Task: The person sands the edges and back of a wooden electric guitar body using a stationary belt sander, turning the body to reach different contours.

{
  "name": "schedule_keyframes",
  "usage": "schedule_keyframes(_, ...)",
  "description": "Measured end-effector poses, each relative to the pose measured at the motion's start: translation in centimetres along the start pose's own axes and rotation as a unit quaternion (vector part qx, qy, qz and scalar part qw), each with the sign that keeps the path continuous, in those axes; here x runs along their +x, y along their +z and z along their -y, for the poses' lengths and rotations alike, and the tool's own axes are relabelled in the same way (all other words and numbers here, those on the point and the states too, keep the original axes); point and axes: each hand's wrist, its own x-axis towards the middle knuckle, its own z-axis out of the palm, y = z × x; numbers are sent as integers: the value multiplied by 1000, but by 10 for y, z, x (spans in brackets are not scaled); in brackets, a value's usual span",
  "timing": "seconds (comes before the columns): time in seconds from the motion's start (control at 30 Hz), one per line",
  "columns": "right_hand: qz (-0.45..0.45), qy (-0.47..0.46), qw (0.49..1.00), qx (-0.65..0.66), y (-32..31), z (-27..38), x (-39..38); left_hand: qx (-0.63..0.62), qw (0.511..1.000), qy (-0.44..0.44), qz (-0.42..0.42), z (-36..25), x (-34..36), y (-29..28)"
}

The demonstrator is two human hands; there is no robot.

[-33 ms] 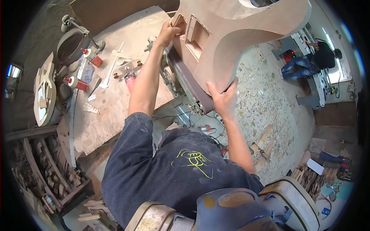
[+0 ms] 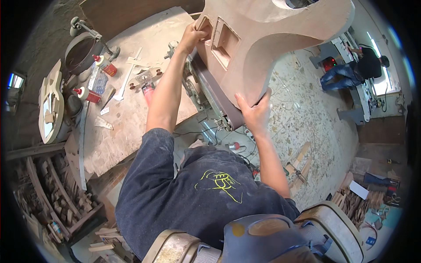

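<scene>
Through the head view, I take the long, narrow brown-belted belt sander (image 2: 215, 87) as landmark: the large, curved, pale-brown wooden guitar body (image 2: 247, 57) overlaps its right side, hiding any contact. The left hand (image 2: 191, 37) clamps the body by a cavity, fingers hooked in; the right hand (image 2: 255, 115) grips its lower tip. I judge a slipping grip could gouge the edge or, with the belt running, scrape knuckles. Left of the sander, two red-and-white plastic bottles (image 2: 105, 65) (image 2: 87, 95) sit clear of it.
</scene>
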Motion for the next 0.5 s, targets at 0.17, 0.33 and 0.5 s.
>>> schedule_keyframes(0.17, 8, 8, 1000, -7, -4, 4, -4, -9, 1000, -2, -2, 1, -8, 1)
schedule_keyframes(0.33, 0, -35, 998, -52, -14, 19, -3, -18, 1000, -22, -5, 13, -14, 2)
schedule_keyframes(0.5, 36, -77, 994, -66, -25, 42, 11, -2, 999, -39, 5, 28, -22, -12)
